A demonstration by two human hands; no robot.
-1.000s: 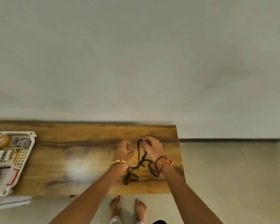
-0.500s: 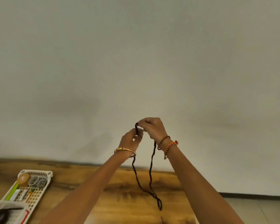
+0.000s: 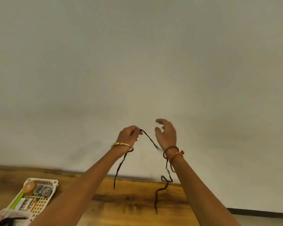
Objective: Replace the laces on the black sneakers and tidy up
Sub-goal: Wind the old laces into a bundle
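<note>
- Above the wooden surface (image 3: pixel 137 201), a black lace (image 3: pixel 149 139) is pinched by the left hand (image 3: pixel 128 136).
- At 3 o'clock of it, the right hand (image 3: pixel 166 134) is held spread, gripping nothing.
- No writing can be read on the basket (image 3: pixel 39 207) at 8 o'clock.

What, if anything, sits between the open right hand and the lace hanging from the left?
Nothing visible. The left hand pinches the lace up in the air; the right hand is open right beside it, with only the wall behind. The lace's far part trails past the right wrist and hangs over the table.

Basket (image 3: pixel 55 183) on worktop (image 3: pixel 134 203), far left; lace (image 3: pixel 151 141) hangs above worktop, between hands, left hand (image 3: pixel 128 136) pinching it; wall (image 3: pixel 137 62) behind.
</note>
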